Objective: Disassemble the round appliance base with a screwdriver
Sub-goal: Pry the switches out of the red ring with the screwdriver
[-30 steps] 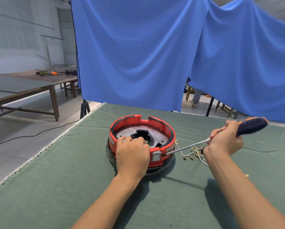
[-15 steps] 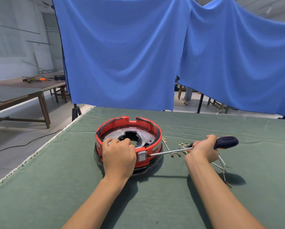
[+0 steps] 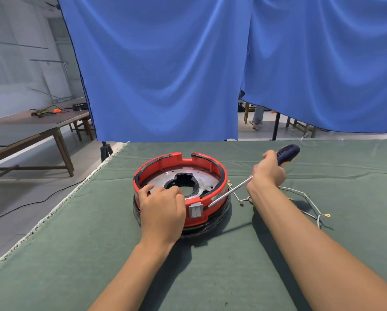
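A person's left hand [image 3: 163,206] is curling its fingers over the near rim of a round red appliance base [image 3: 180,189], gripping it on the green cloth-covered table [image 3: 75,254]. The right hand [image 3: 269,171] is wrapping around the dark handle of a screwdriver [image 3: 244,182], whose metal shaft is slanting down to the base's right side, beside a grey rocker switch [image 3: 196,211]. Loose wires [image 3: 300,198] are lying just right of the base, blue curtains [image 3: 188,63] hanging behind.

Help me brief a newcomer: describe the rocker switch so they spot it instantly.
Find the round red appliance base on the green table. On its near outer wall, just right of the left hand, sits the switch: the only small grey rectangle there.
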`<move>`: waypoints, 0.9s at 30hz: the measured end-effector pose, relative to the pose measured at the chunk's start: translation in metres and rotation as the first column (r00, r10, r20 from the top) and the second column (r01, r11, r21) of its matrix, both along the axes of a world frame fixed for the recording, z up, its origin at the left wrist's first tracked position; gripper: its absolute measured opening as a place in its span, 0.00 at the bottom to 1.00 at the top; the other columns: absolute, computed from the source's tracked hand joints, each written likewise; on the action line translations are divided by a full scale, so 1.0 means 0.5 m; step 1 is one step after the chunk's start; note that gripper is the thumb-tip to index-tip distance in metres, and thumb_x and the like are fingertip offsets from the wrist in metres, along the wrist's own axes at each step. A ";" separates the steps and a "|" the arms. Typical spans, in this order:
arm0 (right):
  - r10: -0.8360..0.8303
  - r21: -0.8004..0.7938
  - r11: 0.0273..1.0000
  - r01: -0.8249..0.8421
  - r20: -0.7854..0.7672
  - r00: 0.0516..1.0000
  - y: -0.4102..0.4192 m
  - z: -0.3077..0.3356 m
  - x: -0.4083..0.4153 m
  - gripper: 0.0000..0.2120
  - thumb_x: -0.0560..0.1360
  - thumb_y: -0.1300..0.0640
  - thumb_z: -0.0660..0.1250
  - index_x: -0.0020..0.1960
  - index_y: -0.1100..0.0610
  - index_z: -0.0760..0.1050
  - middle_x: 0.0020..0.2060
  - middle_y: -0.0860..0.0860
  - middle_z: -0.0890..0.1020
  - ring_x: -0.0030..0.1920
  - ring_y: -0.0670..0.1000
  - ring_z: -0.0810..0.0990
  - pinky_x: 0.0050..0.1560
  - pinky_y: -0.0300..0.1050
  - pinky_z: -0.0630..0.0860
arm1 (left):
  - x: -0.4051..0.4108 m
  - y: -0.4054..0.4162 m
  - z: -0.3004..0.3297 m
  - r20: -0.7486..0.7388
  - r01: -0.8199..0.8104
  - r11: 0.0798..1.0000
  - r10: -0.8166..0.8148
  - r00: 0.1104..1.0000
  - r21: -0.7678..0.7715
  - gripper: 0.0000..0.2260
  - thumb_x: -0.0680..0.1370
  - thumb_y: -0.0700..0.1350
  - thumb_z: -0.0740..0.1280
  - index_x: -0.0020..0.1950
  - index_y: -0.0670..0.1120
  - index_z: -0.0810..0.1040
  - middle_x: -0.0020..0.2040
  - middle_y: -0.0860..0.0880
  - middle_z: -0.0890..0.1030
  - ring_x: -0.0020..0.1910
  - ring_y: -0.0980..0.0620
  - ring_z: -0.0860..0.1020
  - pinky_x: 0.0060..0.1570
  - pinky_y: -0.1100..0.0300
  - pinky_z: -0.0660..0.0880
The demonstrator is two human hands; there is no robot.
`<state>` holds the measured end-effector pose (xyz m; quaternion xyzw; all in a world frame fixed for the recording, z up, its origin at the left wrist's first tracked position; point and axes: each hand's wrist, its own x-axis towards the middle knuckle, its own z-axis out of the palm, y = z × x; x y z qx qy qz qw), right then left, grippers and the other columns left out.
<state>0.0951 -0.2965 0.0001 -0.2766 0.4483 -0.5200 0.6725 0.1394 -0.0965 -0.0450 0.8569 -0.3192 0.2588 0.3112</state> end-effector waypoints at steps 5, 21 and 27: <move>0.066 0.005 0.998 -0.066 -0.086 0.994 0.005 0.002 0.023 0.08 0.69 0.55 0.65 0.34 0.56 0.69 0.27 0.49 0.72 0.25 0.51 0.68 0.27 0.43 0.62 | 0.002 0.003 -0.001 0.009 0.027 1.000 -0.027 1.000 -0.011 0.15 0.73 0.41 0.54 0.30 0.45 0.76 0.28 0.50 0.77 0.32 0.49 0.74 0.55 0.56 0.60; -0.163 0.050 0.986 0.156 0.170 0.972 0.050 -0.024 -0.094 0.09 0.72 0.55 0.64 0.36 0.55 0.67 0.17 0.48 0.67 0.16 0.48 0.64 0.23 0.37 0.61 | -0.006 0.001 0.007 -0.034 -0.010 1.000 0.010 0.999 0.011 0.17 0.73 0.43 0.51 0.31 0.42 0.76 0.29 0.45 0.77 0.34 0.45 0.74 0.53 0.55 0.63; -0.165 0.105 0.983 0.153 0.113 0.980 0.032 -0.036 -0.073 0.09 0.70 0.54 0.64 0.34 0.55 0.67 0.27 0.51 0.69 0.22 0.50 0.65 0.23 0.36 0.60 | -0.002 -0.001 0.004 -0.040 -0.008 1.000 0.009 0.999 0.023 0.18 0.73 0.44 0.50 0.32 0.43 0.76 0.28 0.47 0.77 0.33 0.47 0.73 0.53 0.56 0.62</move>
